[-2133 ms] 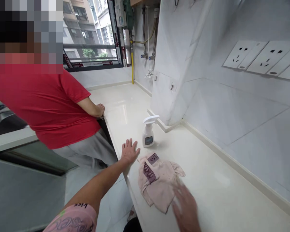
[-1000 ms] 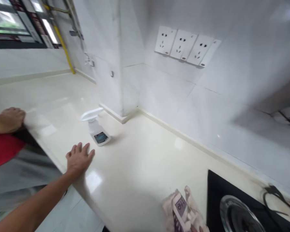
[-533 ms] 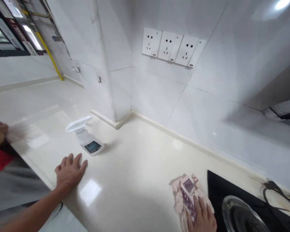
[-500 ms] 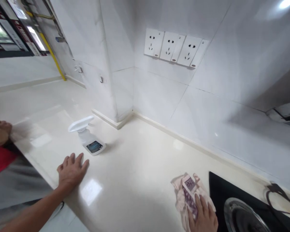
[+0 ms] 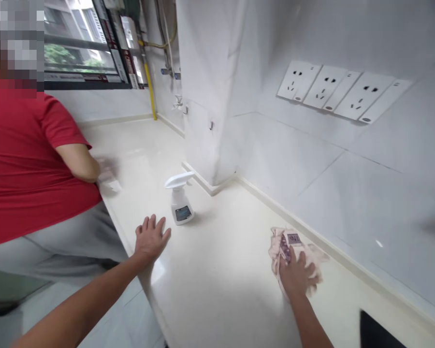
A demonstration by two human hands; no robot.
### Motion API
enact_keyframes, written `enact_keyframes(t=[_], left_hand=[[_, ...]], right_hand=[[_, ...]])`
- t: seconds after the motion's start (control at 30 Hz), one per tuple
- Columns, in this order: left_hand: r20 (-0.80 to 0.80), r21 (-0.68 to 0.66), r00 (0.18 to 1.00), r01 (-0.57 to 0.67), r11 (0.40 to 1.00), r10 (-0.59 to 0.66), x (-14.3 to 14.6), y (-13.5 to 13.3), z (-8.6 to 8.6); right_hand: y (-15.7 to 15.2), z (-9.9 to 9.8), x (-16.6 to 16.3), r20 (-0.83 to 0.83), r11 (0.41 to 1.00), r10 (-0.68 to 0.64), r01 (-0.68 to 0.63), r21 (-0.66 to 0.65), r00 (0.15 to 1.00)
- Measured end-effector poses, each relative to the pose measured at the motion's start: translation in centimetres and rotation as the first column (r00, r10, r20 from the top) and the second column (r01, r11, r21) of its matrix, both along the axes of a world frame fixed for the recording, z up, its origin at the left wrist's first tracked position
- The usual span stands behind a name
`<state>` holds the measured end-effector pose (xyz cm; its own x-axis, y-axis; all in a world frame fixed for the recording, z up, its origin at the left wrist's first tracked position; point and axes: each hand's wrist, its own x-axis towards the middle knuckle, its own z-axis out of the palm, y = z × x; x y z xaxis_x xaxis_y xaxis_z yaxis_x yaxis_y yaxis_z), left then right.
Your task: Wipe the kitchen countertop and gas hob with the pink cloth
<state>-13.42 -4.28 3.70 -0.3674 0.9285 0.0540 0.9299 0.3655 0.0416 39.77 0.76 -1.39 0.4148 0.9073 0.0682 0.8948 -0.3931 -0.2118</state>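
My left hand (image 5: 152, 238) rests palm down near the front edge of the cream countertop (image 5: 217, 290), its fingers spread and holding nothing. Just beyond its fingertips stands a white spray bottle (image 5: 181, 205), upright, with a dark label; hand and bottle are apart. On the right, my right hand (image 5: 297, 274) grips a crumpled pale pink cloth (image 5: 278, 240) with a purple pattern and presses it against the counter. Part of the cloth is hidden beneath my fingers, and its right side is blurred.
At the left, a person in a red shirt (image 5: 39, 164) leans at the counter, their hand hidden or blurred. A black cooktop corner (image 5: 375, 331) shows at lower right. A wall corner (image 5: 212, 186) juts into the counter. Sockets (image 5: 342, 92) line the wall.
The view has swung left, bringing the other person's body into sight. My right hand has moved the cloth away from the cooktop, further along the counter by the wall. My left hand stays by the bottle.
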Motion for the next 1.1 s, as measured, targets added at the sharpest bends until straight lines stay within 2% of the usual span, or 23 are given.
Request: enact_keyframes(t=[0.17,0.3,0.37,0.43,0.5,0.57,0.7,0.77,0.83,0.9,0.97,1.03,1.1], left_hand=[[0.035,-0.009,0.999,-0.005,1.0,0.005,0.3,-0.4,0.4],[0.063,-0.016,0.998,-0.026,1.0,0.027,0.5,-0.5,0.4],[0.077,-0.013,0.996,-0.031,0.999,0.032,0.5,-0.5,0.4],[0.085,-0.007,0.996,-0.028,1.0,0.029,0.5,-0.6,0.2],[0.09,0.008,0.996,-0.024,1.0,0.023,0.4,-0.7,0.0],[0.094,0.025,0.995,-0.028,0.999,0.026,0.3,-0.7,-0.1],[0.086,0.036,0.996,-0.028,0.999,0.025,0.1,-0.7,-0.3],[0.071,0.028,0.997,-0.024,0.999,0.022,0.1,-0.6,-0.3],[0.064,0.019,0.998,-0.027,0.999,0.026,0.0,-0.6,-0.4],[0.063,0.015,0.998,-0.026,1.0,0.025,-0.1,-0.5,-0.4],[0.052,0.019,0.998,-0.021,1.0,0.02,-0.2,-0.4,-0.5],[0.036,0.029,0.999,-0.014,0.999,0.013,-0.3,-0.3,-0.6],[0.029,0.033,1.0,-0.012,0.999,0.011,-0.3,-0.2,-0.5]], right_hand=[[6.1,1.8,-8.0,-0.011,0.989,0.14,-0.14,-0.048,0.99],[7.2,2.7,-16.3,-0.029,0.93,0.361,-0.363,-0.056,0.932],[5.9,3.1,-20.5,-0.044,0.862,0.503,-0.505,-0.046,0.863],[3.2,3.4,-24.1,-0.062,0.771,0.634,-0.636,-0.029,0.771],[-0.5,3.7,-26.7,-0.079,0.686,0.724,-0.727,-0.013,0.685],[-4.7,3.8,-27.9,-0.107,0.598,0.797,-0.801,0.012,0.594],[-12.5,3.3,-26.3,-0.19,0.38,0.916,-0.916,0.128,0.353],[-15.2,2.7,-24.0,-0.171,0.31,0.945,-0.933,0.185,0.28],[-16.8,2.2,-21.5,-0.096,0.272,0.962,-0.929,0.249,0.256],[-17.4,1.7,-19.1,0.004,0.262,0.961,-0.912,0.315,0.277],[-17.2,1.2,-16.8,0.089,0.28,0.939,-0.89,0.361,0.332],[-16.4,0.7,-14.4,0.137,0.331,0.904,-0.866,0.375,0.405],[-15.1,0.3,-11.6,0.155,0.411,0.863,-0.847,0.338,0.48]])
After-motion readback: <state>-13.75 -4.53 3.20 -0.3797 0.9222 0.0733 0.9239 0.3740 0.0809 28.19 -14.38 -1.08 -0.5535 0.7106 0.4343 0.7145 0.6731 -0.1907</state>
